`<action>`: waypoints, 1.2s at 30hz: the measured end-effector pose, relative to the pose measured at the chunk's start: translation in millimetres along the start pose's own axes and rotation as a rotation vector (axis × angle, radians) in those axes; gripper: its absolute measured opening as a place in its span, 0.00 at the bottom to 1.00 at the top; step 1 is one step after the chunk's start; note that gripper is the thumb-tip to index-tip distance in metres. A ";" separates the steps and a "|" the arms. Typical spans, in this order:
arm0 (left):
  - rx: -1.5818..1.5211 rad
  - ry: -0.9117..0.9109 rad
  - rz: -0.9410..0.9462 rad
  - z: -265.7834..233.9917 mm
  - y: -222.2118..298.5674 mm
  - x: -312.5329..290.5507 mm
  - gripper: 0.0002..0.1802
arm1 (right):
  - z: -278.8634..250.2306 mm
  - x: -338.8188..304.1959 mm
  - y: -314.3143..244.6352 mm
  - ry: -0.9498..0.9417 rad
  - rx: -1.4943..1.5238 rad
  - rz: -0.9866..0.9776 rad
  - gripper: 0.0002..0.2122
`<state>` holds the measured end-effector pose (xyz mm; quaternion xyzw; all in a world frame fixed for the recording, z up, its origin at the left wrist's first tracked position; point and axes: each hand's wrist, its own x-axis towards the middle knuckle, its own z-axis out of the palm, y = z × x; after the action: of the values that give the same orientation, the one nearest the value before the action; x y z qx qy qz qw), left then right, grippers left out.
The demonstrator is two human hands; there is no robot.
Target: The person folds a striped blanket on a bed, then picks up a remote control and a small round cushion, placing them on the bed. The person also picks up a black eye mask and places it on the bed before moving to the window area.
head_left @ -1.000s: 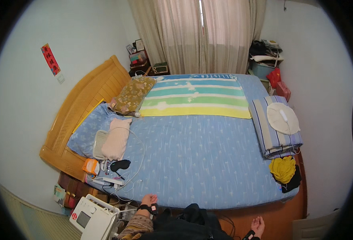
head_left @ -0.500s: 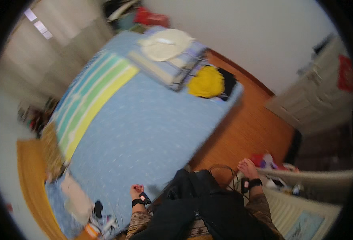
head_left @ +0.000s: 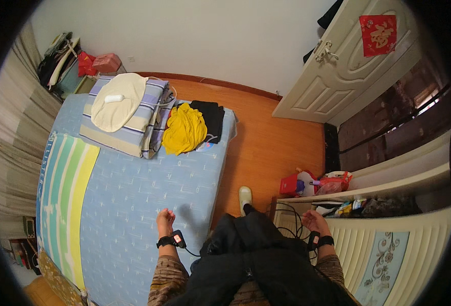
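My left hand [head_left: 165,221] hangs over the blue bed sheet [head_left: 149,188], its fingers loosely bent and nothing in them. Beside the slatted white cabinet door [head_left: 409,245], my right hand [head_left: 315,223] is held in the air, empty, with fingers slightly curled and apart. Each wrist carries a black strap with a small device. On the bed lie a yellow cloth garment [head_left: 184,129], a black garment [head_left: 210,120] and a folded striped quilt [head_left: 115,137]. A round cream cover [head_left: 120,102] with a white object [head_left: 114,98] rests on the quilt.
A striped green and yellow cloth [head_left: 72,199] covers the bed's left side. Wooden floor [head_left: 256,148] runs between bed and cabinet. Red bags [head_left: 332,182] stand near the cabinet, black cables [head_left: 291,219] hang beside it. An open white door [head_left: 332,76] is at the far right.
The view has turned right and moved forward; the yellow garment and quilt now appear farther left, and the door shows more fully. My hands stay low at my sides, empty.
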<state>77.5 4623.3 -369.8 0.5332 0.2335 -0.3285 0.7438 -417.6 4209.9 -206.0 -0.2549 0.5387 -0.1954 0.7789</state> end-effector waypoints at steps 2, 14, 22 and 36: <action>0.249 -0.027 0.059 48.9 15.0 0.1 0.08 | 8.5 27.2 -22.7 -0.098 -0.005 0.042 0.10; 1.094 -0.932 0.258 385.5 73.2 -90.6 0.19 | 203.6 250.0 -260.9 -1.095 -0.854 0.024 0.17; 0.825 -0.818 -0.398 390.6 34.2 -53.9 0.39 | 161.4 301.0 -248.9 -1.494 -1.338 0.387 0.21; 0.304 -0.500 -0.715 449.9 52.7 144.8 0.26 | 241.9 380.2 -451.9 -0.333 -0.866 0.242 0.14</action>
<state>212.8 4174.0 -292.2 0.4267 0.1655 -0.7136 0.5304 -73.5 3676.2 -142.6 -0.5193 0.4641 0.1823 0.6941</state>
